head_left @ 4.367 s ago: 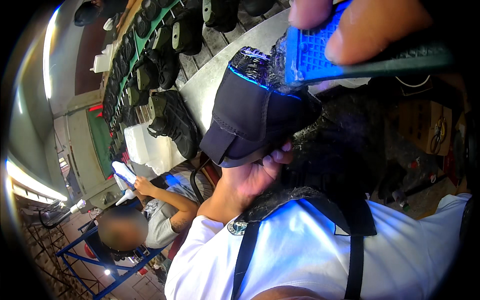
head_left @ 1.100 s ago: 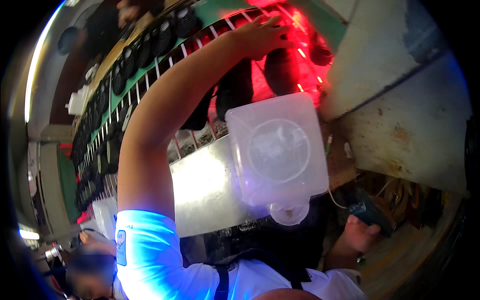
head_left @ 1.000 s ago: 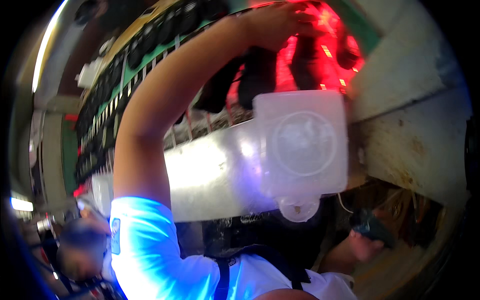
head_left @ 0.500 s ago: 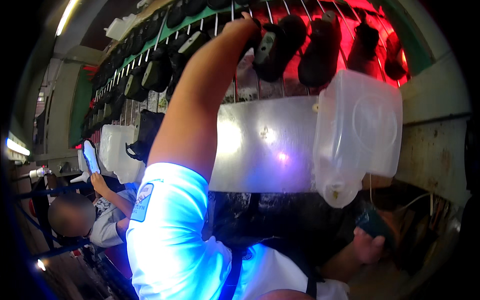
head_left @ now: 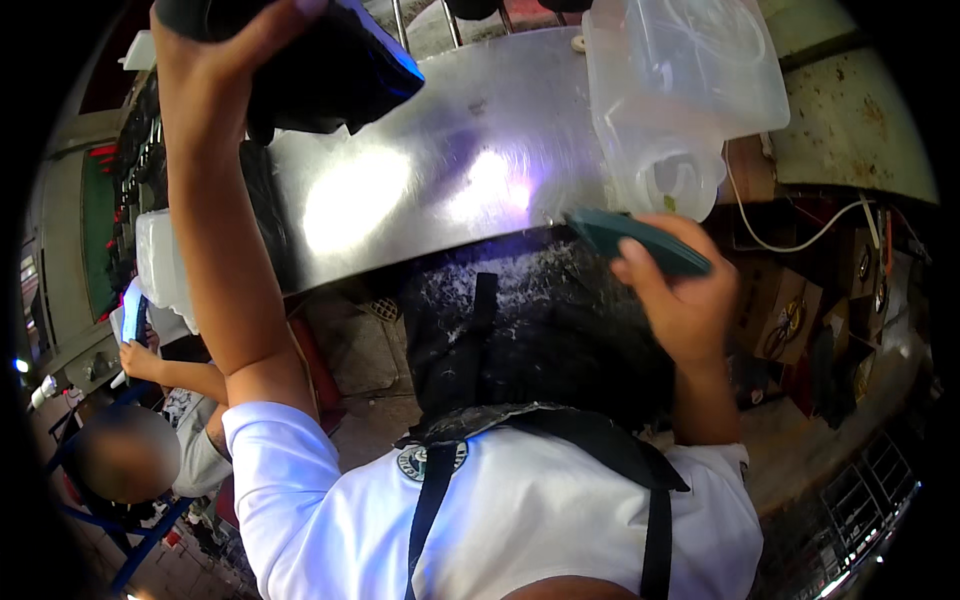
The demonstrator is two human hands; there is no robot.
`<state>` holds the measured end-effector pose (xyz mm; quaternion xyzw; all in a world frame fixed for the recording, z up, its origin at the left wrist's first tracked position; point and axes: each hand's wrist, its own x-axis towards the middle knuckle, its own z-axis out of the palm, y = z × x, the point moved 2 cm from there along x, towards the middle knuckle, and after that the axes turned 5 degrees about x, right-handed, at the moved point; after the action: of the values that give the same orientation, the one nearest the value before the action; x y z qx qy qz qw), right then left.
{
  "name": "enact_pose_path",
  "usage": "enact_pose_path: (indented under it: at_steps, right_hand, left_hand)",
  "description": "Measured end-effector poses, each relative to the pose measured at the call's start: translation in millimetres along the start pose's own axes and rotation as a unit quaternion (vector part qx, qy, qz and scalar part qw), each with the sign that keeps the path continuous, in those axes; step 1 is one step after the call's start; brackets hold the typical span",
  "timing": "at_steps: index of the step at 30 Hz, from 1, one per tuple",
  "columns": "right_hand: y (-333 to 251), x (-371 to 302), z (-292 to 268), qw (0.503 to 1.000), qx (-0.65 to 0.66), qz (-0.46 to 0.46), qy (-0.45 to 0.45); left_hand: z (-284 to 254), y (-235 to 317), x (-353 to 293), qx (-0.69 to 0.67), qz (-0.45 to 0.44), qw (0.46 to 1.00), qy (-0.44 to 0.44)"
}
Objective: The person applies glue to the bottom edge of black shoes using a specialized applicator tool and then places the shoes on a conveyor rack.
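Gripping a dark shoe part (head_left: 330, 65) overhead, the left hand (head_left: 215, 75) has its fingers closed, up-left of the shiny metal panel (head_left: 440, 180). Right hand (head_left: 680, 290), fingers clasping a flat green tool (head_left: 635, 240), sits below the panel's right end, long axis slanting down-right.

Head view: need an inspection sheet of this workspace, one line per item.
Surface: shiny sheet-metal panel, glare spots, bare where visible.
Job's things: black shoe-like item raised in the left hand; flat dark-green tool in the right hand.
Clutter: clear plastic jug hanging at the panel's right end; brown cardboard boxes below right.
Grippers: both hands closed on their items.
Cables: white cable looping under the jug.
Surroundings: rack of dark items at left; seated person lower left; black apron straps over white shirt.
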<state>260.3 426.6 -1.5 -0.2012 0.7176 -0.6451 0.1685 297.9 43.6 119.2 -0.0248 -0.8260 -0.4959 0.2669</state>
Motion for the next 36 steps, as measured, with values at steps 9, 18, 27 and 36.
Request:
enact_pose_path:
  at_steps: [9,18,27,36]
  right_hand:
    - [24.0,-9.1,16.6,0.968,0.169,0.153,-0.102]
    - [-17.3,41.1,-62.1,0.970,-0.211,-0.077,0.094]
    - [0.3,59.5,-83.3,0.964,-0.165,-0.131,-0.160]
    - [9.4,56.0,-86.2,0.973,0.135,0.188,0.014]
  left_hand:
    - [41.6,23.8,-73.9,0.118,-0.099,0.988,-0.020]
    - [69.3,2.2,-88.8,0.042,-0.070,0.997,0.007]
    - [44.8,-26.1,-148.2,0.349,-0.195,0.916,0.040]
    - [80.7,-19.6,-152.5,-0.073,-0.266,0.952,0.135]
